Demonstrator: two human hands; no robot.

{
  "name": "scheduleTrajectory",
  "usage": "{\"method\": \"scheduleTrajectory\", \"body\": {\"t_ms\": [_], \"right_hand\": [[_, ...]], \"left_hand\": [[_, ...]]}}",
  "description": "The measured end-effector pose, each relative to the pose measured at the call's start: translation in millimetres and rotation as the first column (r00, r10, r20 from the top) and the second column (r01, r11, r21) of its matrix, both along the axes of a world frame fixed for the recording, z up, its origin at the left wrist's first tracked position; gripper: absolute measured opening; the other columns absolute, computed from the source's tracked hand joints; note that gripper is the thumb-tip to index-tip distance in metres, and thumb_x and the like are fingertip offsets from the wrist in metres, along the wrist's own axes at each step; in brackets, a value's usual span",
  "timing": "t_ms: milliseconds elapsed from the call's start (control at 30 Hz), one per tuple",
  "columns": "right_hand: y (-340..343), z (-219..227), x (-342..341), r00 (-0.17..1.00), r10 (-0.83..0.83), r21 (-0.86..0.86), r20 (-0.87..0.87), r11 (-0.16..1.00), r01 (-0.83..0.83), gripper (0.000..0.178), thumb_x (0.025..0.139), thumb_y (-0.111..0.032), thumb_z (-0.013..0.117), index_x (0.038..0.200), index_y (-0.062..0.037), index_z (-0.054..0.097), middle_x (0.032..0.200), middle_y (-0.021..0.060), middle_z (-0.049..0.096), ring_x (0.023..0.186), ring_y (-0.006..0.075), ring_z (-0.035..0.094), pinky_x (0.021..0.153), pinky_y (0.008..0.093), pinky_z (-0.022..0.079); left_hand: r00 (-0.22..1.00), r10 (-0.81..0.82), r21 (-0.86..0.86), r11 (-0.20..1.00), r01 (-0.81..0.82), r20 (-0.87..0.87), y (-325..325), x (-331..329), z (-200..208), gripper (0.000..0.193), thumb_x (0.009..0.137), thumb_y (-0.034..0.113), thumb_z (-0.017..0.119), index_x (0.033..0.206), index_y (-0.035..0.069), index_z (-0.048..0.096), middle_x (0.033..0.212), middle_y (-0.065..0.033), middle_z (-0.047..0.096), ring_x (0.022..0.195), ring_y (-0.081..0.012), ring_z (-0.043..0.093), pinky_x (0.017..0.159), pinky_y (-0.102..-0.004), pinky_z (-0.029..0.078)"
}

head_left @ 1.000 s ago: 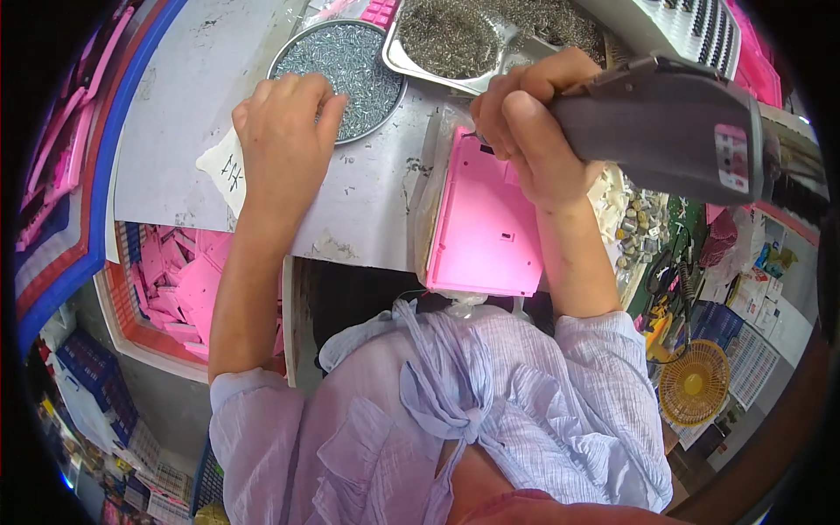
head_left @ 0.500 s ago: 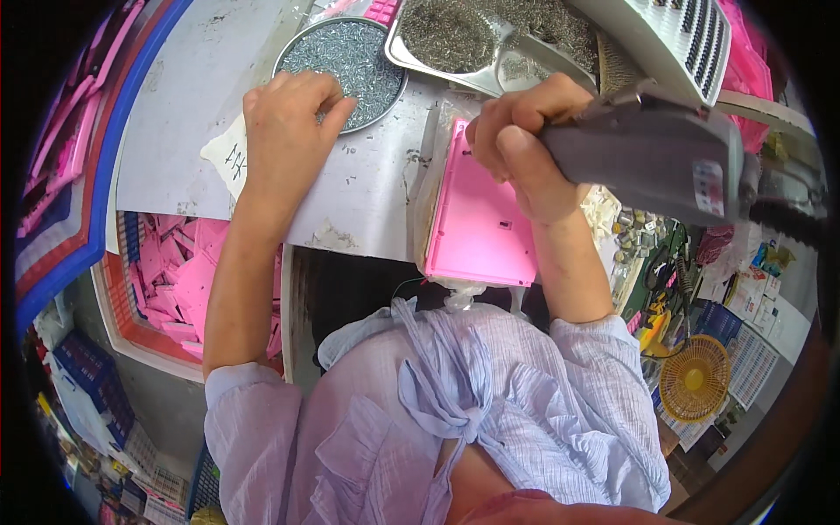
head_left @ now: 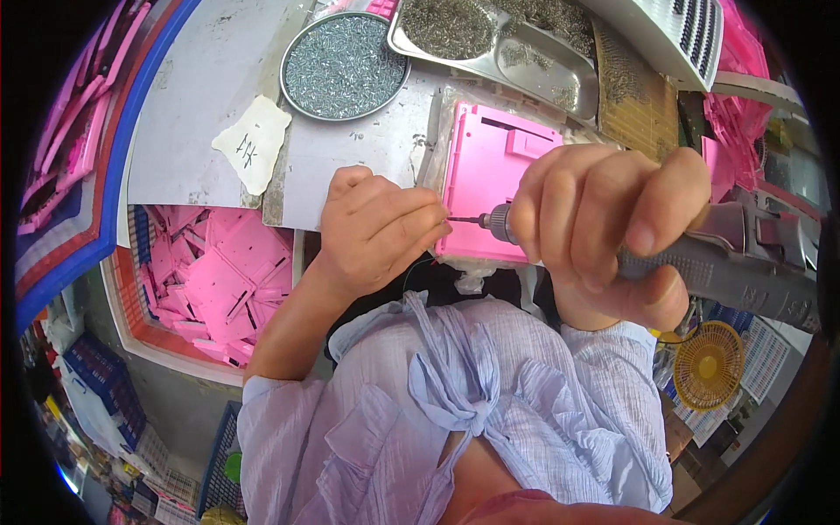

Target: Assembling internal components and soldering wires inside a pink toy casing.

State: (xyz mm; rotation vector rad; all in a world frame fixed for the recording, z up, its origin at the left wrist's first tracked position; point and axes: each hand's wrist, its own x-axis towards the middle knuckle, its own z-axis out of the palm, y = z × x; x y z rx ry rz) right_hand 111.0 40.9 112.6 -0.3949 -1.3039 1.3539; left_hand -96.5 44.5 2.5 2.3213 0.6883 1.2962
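My right hand [head_left: 604, 223] grips a dark grey electric screwdriver [head_left: 735, 267], held sideways with its bit pointing left. At the bit's tip, my left hand [head_left: 381, 232] is closed, thumb and fingers pressed together. What they pinch, if anything, is too small to make out. Beneath the screwdriver lies a pink plastic casing part [head_left: 477, 171] on a pad wrapped in clear plastic. Beyond my left hand stands a round metal dish [head_left: 346, 74] full of small silvery screws.
A metal tray [head_left: 560, 83] of small screws or springs sits at the back. A torn white card [head_left: 254, 144] lies left of the dish. Pink parts fill a crate [head_left: 131, 328] at the lower left. A yellow basket [head_left: 709, 363] stands at the right.
My left hand has come from beside the screw dish down and right to the bit's tip. My right hand has moved lower and right, turning the screwdriver so its bit points left.
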Motion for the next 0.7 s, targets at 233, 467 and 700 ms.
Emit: {"method": "scheduleTrajectory", "body": {"t_ms": [233,467,700], "right_hand": [[-14,-5,-11,0.999,-0.049,-0.057,0.008,0.997,0.049,0.029,0.098,-0.035,0.067,0.102,-0.0135,0.049,0.059,-0.0018,0.051,0.047,0.0121,0.047,0.046,0.0299,0.040],[-23,-13,-18,0.987,-0.141,-0.124,0.072,0.981,0.149,0.029,0.097,-0.029,0.068,0.100,-0.0104,0.046,0.059,0.0004,0.048,0.048,0.0133,0.046,0.048,0.0325,0.039],[-18,-37,-11,0.906,-0.128,-0.081,0.403,0.981,0.175,0.023,0.093,-0.012,0.067,0.092,-0.0074,0.044,0.061,0.0048,0.048,0.053,0.0146,0.047,0.052,0.0318,0.040]], "left_hand": [[0.999,-0.016,0.049,0.999,0.018,-0.033,-7,0,0,0.029,0.070,0.017,0.087,0.093,0.012,0.070,0.090,0.0015,0.069,0.070,-0.0153,0.057,0.073,-0.0340,0.039],[0.998,-0.059,-0.089,0.994,0.058,-0.013,-9,-5,-2,0.020,0.074,0.014,0.085,0.086,0.011,0.069,0.082,0.0003,0.067,0.068,-0.0186,0.059,0.072,-0.0345,0.042],[0.991,0.124,-0.385,0.918,-0.097,0.045,-12,-27,-15,0.027,0.084,0.010,0.078,0.068,0.007,0.056,0.062,-0.0064,0.053,0.057,-0.0264,0.051,0.063,-0.0367,0.039]]}}
